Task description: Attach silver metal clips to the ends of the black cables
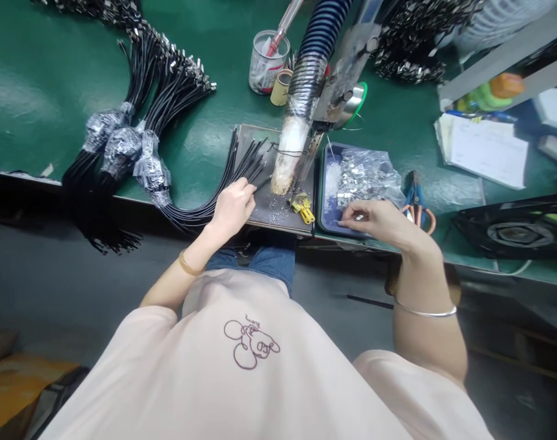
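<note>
My left hand is closed on a black cable, whose end points toward the nozzle of the hose. Beside and under that hand, a loose bundle of black cables runs onto a grey board. My right hand is over the front of a blue tray, thumb and fingertips pinched together. What sits in that pinch is too small to make out. In the tray lies a clear plastic bag of small shiny metal parts.
An extraction hose and metal arm hang over the board, near a yellow clip-like piece. Pliers lie right of the tray. Tied cable bundles lie left; a can, papers and black fan-like device stand around.
</note>
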